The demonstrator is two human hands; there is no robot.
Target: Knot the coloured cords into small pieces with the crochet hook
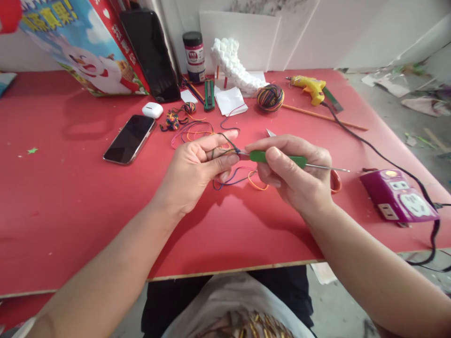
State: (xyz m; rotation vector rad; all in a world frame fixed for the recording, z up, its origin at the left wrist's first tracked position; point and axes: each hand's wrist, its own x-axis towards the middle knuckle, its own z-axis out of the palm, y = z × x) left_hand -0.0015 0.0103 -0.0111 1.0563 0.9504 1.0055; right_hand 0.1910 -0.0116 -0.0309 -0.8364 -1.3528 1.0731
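Note:
In my right hand [298,169] is a crochet hook [278,158] with a green handle; a thin metal shaft sticks out past the fingers on the right. Its other tip meets a small dark loop of multicoloured yarn [230,150] at the fingertips of my left hand [200,164]. The left thumb and fingers pinch that yarn, and a strand runs over the raised index finger. Loose coloured yarn strands [229,182] lie on the table below and behind the hands. Scissors with an orange handle [336,182] are partly hidden under my right hand.
On the red table [88,206] are a yarn ball [270,98], a phone [129,139], a white earbud case [152,110], a jar [194,57] and a white textured piece [236,65]. A yellow glue gun [310,88] trails a black cord past a purple power strip [398,195].

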